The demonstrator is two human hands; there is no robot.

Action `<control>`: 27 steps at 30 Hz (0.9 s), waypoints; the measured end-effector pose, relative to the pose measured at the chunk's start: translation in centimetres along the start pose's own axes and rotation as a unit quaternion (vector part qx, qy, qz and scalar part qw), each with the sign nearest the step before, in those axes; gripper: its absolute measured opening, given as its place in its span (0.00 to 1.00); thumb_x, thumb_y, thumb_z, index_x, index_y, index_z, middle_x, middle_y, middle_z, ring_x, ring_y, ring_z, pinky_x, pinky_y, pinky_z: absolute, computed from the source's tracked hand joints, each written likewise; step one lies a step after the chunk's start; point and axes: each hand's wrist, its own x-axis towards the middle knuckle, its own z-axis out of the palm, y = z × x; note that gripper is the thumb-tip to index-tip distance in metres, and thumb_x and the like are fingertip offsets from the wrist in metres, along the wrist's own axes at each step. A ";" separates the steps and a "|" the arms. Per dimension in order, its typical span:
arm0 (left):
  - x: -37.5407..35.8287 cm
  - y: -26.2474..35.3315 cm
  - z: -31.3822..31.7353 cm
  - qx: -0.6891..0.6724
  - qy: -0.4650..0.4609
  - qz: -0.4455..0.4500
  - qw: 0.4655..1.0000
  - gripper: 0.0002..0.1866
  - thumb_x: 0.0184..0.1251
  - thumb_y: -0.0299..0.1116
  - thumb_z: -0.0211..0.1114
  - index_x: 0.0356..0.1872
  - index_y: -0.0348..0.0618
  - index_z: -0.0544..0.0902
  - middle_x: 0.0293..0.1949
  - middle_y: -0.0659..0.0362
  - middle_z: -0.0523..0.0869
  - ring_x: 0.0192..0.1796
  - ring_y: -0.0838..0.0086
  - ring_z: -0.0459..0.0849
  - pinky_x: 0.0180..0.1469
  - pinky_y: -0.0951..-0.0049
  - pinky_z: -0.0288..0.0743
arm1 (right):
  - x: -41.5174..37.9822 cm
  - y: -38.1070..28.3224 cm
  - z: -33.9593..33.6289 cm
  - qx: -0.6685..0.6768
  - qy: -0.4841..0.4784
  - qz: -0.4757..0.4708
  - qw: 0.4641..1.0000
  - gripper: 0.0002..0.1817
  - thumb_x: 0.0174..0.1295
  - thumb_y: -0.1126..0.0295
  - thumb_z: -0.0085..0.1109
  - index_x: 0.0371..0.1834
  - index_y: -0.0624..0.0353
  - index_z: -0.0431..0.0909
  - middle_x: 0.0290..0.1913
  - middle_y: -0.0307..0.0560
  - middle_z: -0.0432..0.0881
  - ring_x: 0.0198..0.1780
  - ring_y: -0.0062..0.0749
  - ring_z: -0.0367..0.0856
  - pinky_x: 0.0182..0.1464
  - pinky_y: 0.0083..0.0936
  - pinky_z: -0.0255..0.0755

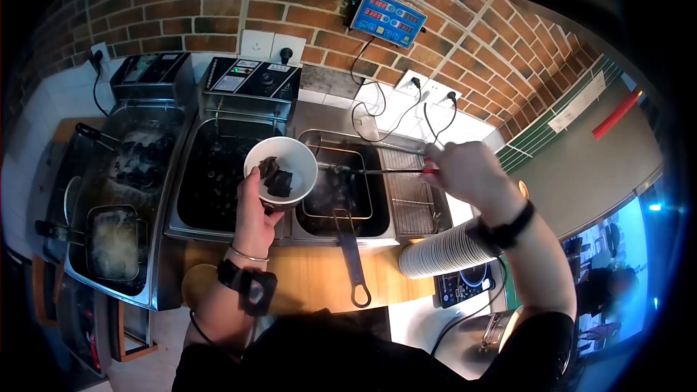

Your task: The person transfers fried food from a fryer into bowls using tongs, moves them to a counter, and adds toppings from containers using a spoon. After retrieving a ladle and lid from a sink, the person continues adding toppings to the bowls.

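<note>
Dark sleeves and two forearms with black wrist straps, nearest the camera; left wrist also carries a thin metal bangle.

Left hand [255, 219]: closed around the underside of a white paper bowl [281, 170], held tilted over the edge between two fryer wells. Contents: a few dark fried pieces.

Right hand [465, 170]: closed on the handle end of slim tongs [377, 170]. Long axis runs nearly level, from the hand leftward toward the bowl; tips sit over the fry basket [337, 192], just right of the bowl's rim. Right hand is farther from the bowl than the left, which holds it.

Fry basket: in dark oil, long handle pointing toward the person across the wooden tabletop [319, 276].

Stack of paper bowls [443, 252]: lying on its side under the right forearm.

Second basket [116, 241], pale contents, far left fryer.

Writing: digital scale display [387, 17] on the brick wall shows red digits, unreadable; fryer panel labels too small to read. No brands legible.
</note>
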 end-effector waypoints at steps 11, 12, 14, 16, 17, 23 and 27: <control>-3.1 -0.6 -2.7 -0.001 0.001 0.060 0.998 0.27 0.75 0.48 0.46 0.68 0.43 0.63 0.64 0.54 0.72 0.65 0.66 0.72 0.63 0.60 0.71 | 17.6 -5.0 8.8 -0.124 -0.098 -0.083 0.984 0.28 0.60 0.37 0.53 0.47 0.48 0.83 0.42 0.39 0.86 0.48 0.34 0.85 0.44 0.33 0.77; -3.7 -0.3 -2.4 -0.008 0.003 0.050 0.999 0.27 0.75 0.48 0.46 0.68 0.43 0.62 0.63 0.54 0.72 0.64 0.65 0.73 0.64 0.62 0.71 | 18.4 -4.8 9.3 -0.132 -0.106 -0.093 0.981 0.28 0.59 0.37 0.54 0.47 0.48 0.83 0.43 0.39 0.86 0.49 0.34 0.84 0.45 0.33 0.77; -3.9 -0.6 -2.9 -0.012 0.006 0.052 0.999 0.27 0.75 0.48 0.45 0.68 0.43 0.62 0.63 0.53 0.72 0.64 0.64 0.74 0.64 0.62 0.72 | 19.2 -4.8 10.2 -0.142 -0.117 -0.104 0.977 0.27 0.60 0.39 0.54 0.46 0.49 0.84 0.44 0.38 0.86 0.50 0.34 0.84 0.46 0.33 0.76; -3.9 -0.7 -3.3 -0.015 0.009 0.060 0.998 0.27 0.75 0.48 0.45 0.68 0.43 0.62 0.62 0.53 0.73 0.64 0.64 0.74 0.63 0.62 0.72 | 20.0 -5.8 11.9 -0.148 -0.116 -0.119 0.975 0.26 0.60 0.40 0.54 0.46 0.48 0.84 0.43 0.39 0.87 0.48 0.36 0.84 0.45 0.34 0.77; -3.8 -0.7 -3.4 -0.014 0.015 0.063 0.998 0.27 0.75 0.47 0.45 0.68 0.42 0.62 0.62 0.53 0.73 0.63 0.64 0.74 0.62 0.61 0.73 | 20.5 -6.0 12.5 -0.153 -0.114 -0.132 0.973 0.25 0.60 0.40 0.55 0.47 0.48 0.83 0.41 0.40 0.87 0.47 0.38 0.85 0.43 0.35 0.77; -4.1 -1.3 -3.9 -0.038 0.019 0.046 0.998 0.25 0.73 0.46 0.49 0.65 0.45 0.64 0.61 0.56 0.73 0.62 0.66 0.75 0.59 0.62 0.75 | 18.7 -4.8 14.4 -0.110 -0.087 -0.137 0.981 0.20 0.64 0.47 0.54 0.43 0.49 0.84 0.40 0.42 0.87 0.45 0.39 0.85 0.42 0.36 0.78; -4.3 -0.8 -3.5 -0.044 -0.004 0.052 0.998 0.24 0.71 0.45 0.54 0.63 0.49 0.64 0.59 0.58 0.73 0.61 0.68 0.75 0.58 0.63 0.75 | 16.5 -4.5 15.8 -0.054 -0.081 -0.098 0.990 0.19 0.66 0.50 0.51 0.44 0.51 0.81 0.37 0.42 0.86 0.41 0.40 0.86 0.40 0.36 0.78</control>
